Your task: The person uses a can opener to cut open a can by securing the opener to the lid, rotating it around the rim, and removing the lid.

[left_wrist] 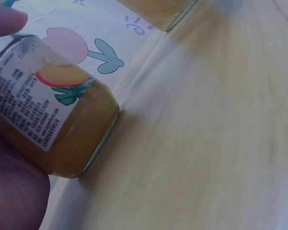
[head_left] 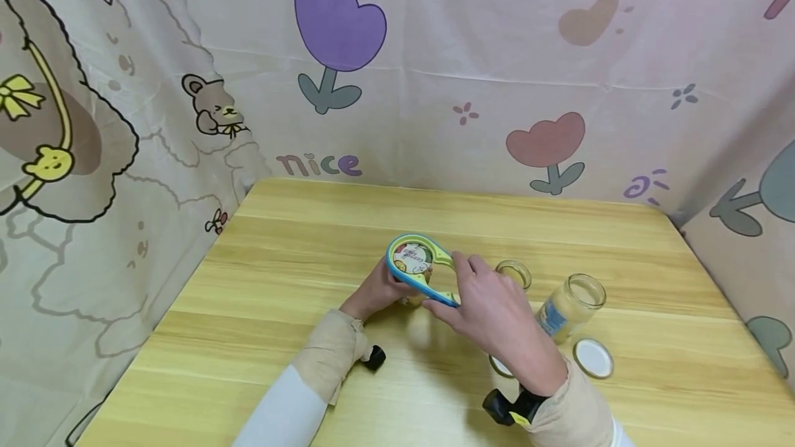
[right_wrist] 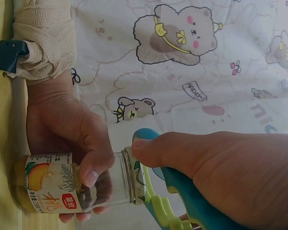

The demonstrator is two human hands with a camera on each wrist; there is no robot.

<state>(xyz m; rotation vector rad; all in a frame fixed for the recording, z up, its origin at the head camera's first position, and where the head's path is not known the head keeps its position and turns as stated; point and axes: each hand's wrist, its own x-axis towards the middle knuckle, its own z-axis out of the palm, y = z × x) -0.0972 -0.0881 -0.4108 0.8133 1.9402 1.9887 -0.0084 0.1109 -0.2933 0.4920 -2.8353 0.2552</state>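
Note:
My left hand (head_left: pixel 380 290) grips a glass jar (right_wrist: pixel 53 184) of fruit, its white label printed with a peach. The jar stands on the table, and its yellowish contents show in the left wrist view. In my right hand (head_left: pixel 499 305) is a blue and green jar opener (head_left: pixel 402 279), its loop round the jar's printed lid (head_left: pixel 413 258). The right thumb presses along the opener near the lid. In the right wrist view the left thumb and fingers wrap the jar above its label. Part of the opener's handle is hidden by the right hand.
To the right stands a lidless jar (head_left: pixel 568 309) with a blue label. Behind the right hand shows another glass jar's rim (head_left: pixel 525 275). One lid (head_left: pixel 593 358) lies in front of the lidless jar; a second lid (head_left: pixel 499 366) is partly covered by the right forearm. Printed cloth (head_left: pixel 428 143) hangs behind the table.

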